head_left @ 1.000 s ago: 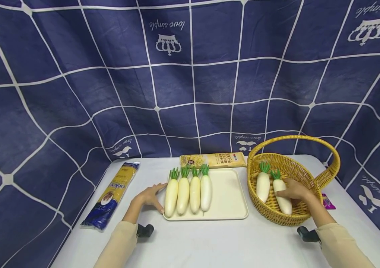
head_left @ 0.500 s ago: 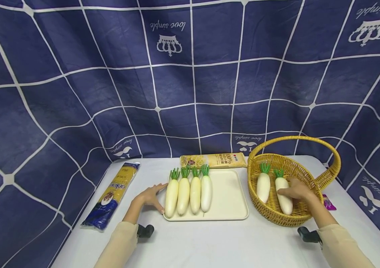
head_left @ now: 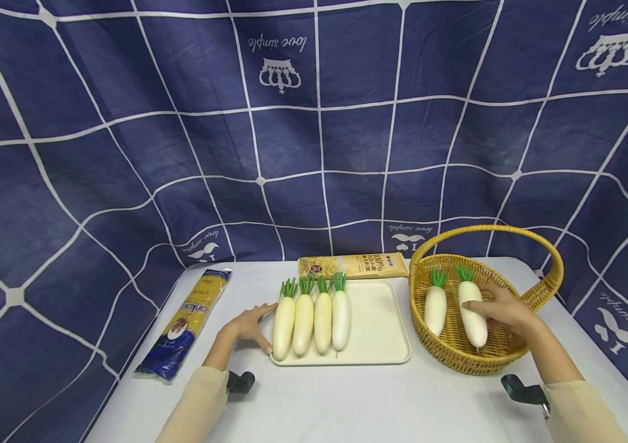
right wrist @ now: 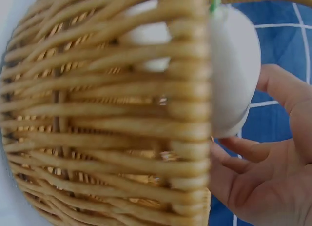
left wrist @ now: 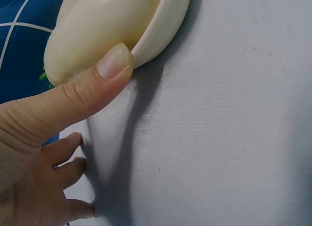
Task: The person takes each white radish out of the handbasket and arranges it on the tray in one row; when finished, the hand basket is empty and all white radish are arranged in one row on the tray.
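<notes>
Nearest the viewer, two pale sleeves are reaching forward over the white surface (head_left: 358,400). The left hand (head_left: 244,328) is lying flat with fingers relaxed and spread at the 9 o'clock edge of the cream tray (head_left: 380,344); in the left wrist view its thumb (left wrist: 92,84) is pressing against the tray's near corner, just under the tip of the outermost radish. Four white radishes with green tops (head_left: 311,315) are lying side by side on the left half of the tray, tops pointing toward 12 o'clock.

At 3 o'clock from the tray, the right hand (head_left: 505,311) is reaching inside the wicker basket (head_left: 447,354) and curling its fingers round a held radish (head_left: 471,311), which is sitting raised above the basket floor with its green top toward 12 o'clock. A second basket radish (head_left: 434,304) is lying just beside it at 9 o'clock.

At 9 o'clock of the surface, a blue-and-yellow spaghetti packet (head_left: 183,323) is lying lengthwise. Beyond the tray at 12 o'clock, a yellow noodle packet (head_left: 353,265) is lying crosswise. A navy cloth with white grid lines (head_left: 314,123) is hanging behind everything.
</notes>
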Motion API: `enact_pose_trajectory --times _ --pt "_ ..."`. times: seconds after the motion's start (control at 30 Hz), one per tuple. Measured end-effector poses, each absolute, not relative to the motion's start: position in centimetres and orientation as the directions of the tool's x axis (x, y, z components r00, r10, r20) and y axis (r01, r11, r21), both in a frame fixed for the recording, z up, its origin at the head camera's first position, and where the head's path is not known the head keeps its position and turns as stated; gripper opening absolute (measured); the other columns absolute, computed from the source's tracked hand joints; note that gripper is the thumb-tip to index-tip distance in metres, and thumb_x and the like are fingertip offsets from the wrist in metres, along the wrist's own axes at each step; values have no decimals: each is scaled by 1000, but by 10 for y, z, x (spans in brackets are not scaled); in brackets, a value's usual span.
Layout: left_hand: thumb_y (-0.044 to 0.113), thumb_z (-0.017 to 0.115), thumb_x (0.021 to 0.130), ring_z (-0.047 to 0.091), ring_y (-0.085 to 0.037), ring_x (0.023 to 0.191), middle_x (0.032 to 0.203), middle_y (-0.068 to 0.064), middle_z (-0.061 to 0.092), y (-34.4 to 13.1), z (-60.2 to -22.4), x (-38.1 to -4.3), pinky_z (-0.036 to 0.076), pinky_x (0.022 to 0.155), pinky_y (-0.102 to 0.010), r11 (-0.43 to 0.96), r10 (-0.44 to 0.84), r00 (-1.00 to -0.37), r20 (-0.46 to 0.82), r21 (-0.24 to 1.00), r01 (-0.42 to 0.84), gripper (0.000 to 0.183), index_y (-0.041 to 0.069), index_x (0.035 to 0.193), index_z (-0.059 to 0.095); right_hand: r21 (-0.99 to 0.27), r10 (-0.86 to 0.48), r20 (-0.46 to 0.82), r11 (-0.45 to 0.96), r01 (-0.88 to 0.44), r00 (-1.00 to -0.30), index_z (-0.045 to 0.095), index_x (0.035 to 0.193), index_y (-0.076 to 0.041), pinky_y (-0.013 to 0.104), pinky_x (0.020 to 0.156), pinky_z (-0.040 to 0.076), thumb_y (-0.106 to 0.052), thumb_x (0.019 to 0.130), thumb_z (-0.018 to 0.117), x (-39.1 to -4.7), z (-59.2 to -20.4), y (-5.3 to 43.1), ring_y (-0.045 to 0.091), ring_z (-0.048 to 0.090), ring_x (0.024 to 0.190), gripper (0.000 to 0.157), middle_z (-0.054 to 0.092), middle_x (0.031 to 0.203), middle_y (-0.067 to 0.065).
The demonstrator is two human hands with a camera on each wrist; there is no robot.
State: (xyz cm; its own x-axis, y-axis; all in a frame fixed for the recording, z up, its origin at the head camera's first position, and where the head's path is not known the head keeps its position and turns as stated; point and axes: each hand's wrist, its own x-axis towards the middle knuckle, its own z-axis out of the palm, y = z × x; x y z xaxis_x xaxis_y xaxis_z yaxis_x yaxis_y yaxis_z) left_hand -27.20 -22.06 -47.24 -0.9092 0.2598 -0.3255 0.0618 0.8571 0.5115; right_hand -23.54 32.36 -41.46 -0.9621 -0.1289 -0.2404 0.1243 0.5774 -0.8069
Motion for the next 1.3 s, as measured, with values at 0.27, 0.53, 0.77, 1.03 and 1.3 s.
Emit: enact_pose_trajectory --times 0.27,0.53,0.77,1.03,1.3 --pt "22 92 50 18 -48 137 151 -23 25 -221 -473 -273 16 108 -66 858 263 -908 -326 510 66 112 14 146 35 -854 -194 -218 513 91 -956 12 139 19 45 73 58 -23 88 63 -217 -406 308 27 63 89 83 57 107 31" --pt "22 92 50 19 -48 137 150 -23 26 -221 -473 -271 16 108 -66 857 270 -910 -316 510 77 111 14 146 35 -847 -229 -186 530 38 -956 17 140 14 40 67 57 -20 87 63 -196 -400 293 25 61 84 79 59 100 23" --pt "24 92 49 18 -48 137 150 -23 26 -221 -473 -273 16 108 -67 852 272 -907 -321 519 72 113 14 146 36 -862 -274 -193 505 30 -942 16 141 13 42 68 58 -17 86 64 -178 -398 283 25 60 83 79 56 100 21" --pt "39 92 43 18 -51 136 150 -23 27 -226 -476 -276 15 105 -70 840 297 -900 -319 535 88 119 20 146 36 -890 -346 -208 454 31 -915 17 139 13 41 66 58 -15 83 66 -162 -401 264 25 60 83 79 52 106 24" --pt "24 92 49 19 -48 137 151 -22 26 -220 -471 -271 16 108 -67 860 266 -906 -328 505 69 113 14 146 35 -924 -426 -194 381 19 -884 19 138 12 42 70 57 -14 84 65 -156 -409 244 25 60 88 76 53 104 20"
